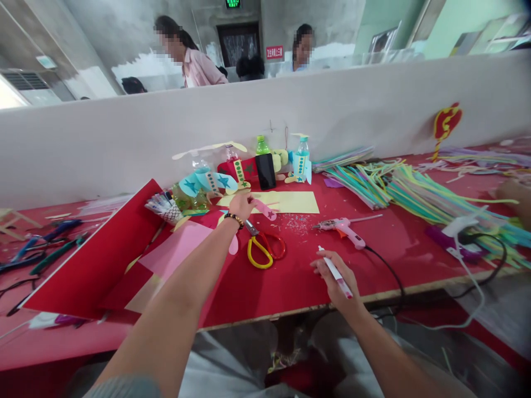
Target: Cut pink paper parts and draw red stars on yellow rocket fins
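Note:
My left hand (241, 205) reaches over the middle of the red table, its fingers closed at the end of a pink paper piece (266, 210) with dark stars on it. Just below that hand lie scissors (261, 249) with one yellow and one red handle. My right hand (341, 284), near the table's front edge, grips a white marker (335, 275) with pink at its lower end. A pink glue gun (342, 228) rests on the table beyond the right hand. Behind the left hand lies a pale yellow paper sheet (296, 202).
Several decorated plastic bottles (301, 160) and a black phone (265, 171) stand at the back. Bundled pipe cleaners (415, 193) spread on the right. On the left are a pen holder (170, 211), pink paper (178, 249) and red board (99, 260). People (199, 66) are beyond the partition (124, 138).

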`<state>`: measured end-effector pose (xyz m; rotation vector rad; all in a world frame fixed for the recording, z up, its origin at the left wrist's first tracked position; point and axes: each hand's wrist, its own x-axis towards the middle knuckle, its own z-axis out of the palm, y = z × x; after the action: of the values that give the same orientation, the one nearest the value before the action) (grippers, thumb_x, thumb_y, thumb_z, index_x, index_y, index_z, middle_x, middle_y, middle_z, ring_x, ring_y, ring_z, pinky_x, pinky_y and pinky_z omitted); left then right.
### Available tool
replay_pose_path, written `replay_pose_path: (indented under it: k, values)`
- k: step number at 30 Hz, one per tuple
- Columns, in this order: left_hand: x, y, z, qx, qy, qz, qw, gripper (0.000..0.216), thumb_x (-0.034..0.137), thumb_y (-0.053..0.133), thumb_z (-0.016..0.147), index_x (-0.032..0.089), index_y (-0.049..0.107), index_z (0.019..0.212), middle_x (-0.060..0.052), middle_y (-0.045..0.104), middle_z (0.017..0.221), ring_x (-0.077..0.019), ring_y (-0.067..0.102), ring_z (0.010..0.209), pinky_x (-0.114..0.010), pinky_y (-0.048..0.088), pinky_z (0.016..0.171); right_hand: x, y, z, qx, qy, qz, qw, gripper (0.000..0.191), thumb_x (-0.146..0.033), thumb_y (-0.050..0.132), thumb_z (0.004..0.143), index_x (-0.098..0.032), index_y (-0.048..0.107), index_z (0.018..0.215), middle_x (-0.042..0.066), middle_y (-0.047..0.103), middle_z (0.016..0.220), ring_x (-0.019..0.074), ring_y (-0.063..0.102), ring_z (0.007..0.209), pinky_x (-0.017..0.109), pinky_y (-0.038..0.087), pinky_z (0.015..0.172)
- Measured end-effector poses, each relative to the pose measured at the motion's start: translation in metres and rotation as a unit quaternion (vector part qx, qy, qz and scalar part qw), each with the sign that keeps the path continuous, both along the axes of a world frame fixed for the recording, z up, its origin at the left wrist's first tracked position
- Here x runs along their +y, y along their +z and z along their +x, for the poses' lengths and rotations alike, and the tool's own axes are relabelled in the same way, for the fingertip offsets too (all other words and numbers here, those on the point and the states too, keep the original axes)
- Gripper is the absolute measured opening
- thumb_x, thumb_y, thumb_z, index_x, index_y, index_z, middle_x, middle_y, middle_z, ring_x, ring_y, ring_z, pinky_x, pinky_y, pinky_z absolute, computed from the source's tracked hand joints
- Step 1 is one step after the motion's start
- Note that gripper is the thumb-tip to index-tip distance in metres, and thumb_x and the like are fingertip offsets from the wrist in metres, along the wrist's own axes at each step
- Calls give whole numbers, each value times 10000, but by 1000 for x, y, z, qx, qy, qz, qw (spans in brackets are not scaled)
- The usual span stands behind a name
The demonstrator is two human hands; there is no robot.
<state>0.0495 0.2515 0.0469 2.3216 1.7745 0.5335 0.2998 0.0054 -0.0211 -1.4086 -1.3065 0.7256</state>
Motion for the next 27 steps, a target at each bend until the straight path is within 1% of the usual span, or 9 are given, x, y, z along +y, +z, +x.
replay_pose_path:
  k: [6, 10, 13, 15, 21, 24, 27]
  values:
    - [42, 11, -2, 42, -26, -10, 999, 322, 349, 568, 946, 165, 573, 1211, -96, 583, 1223, -211, 605, 1042, -419, 529, 886, 0, -3, 2, -20, 0, -5, 1000, 293, -442, 510, 929, -227, 559, 1121, 59, 728, 911, 186, 699, 783, 305, 557, 735]
    - [60, 14, 3, 59, -24, -9, 998, 329, 346, 570, 945, 166, 568, 1221, -99, 577, 1235, -215, 601, 1053, -425, 526, 892, -1, -6, 3, -20, 10, 1, 1000, 277, -422, 514, 929, -231, 554, 1125, 68, 728, 958, 185, 697, 799, 298, 554, 735]
    - [66, 11, 14, 67, -18, -16, 997, 340, 346, 573, 944, 165, 562, 1231, -101, 572, 1244, -220, 598, 1062, -431, 525, 896, -1, -6, 4, -22, 12, -1, 1000, 271, -414, 514, 931, -235, 556, 1129, 65, 728, 961, 180, 700, 808, 290, 555, 739]
    - [68, 6, 25, 73, -13, -34, 997, 333, 347, 570, 945, 165, 567, 1223, -99, 576, 1237, -218, 600, 1057, -428, 525, 895, -1, -5, 3, -28, 16, -4, 999, 269, -412, 506, 935, -234, 554, 1131, 62, 730, 942, 178, 703, 804, 285, 555, 745]
    - [78, -4, 66, 89, 25, -133, 987, 359, 346, 600, 928, 142, 565, 1221, -108, 583, 1213, -221, 608, 1045, -409, 532, 875, 1, 2, 2, -55, 18, -2, 998, 261, -414, 503, 933, -234, 563, 1114, 57, 736, 899, 176, 702, 760, 278, 553, 724]
    - [84, -4, 80, 92, 46, -173, 979, 366, 343, 610, 922, 138, 565, 1221, -110, 583, 1210, -225, 607, 1050, -408, 531, 876, 1, 4, 1, -59, 18, 1, 998, 250, -414, 502, 933, -236, 564, 1098, 54, 736, 878, 173, 701, 738, 270, 552, 706]
    - [88, 0, 85, 72, 47, -181, 980, 359, 344, 606, 925, 150, 563, 1224, -100, 584, 1209, -223, 608, 1049, -409, 533, 870, 0, 5, 1, -62, 16, 7, 998, 243, -413, 502, 932, -235, 567, 1084, 48, 735, 856, 169, 698, 714, 262, 554, 691]
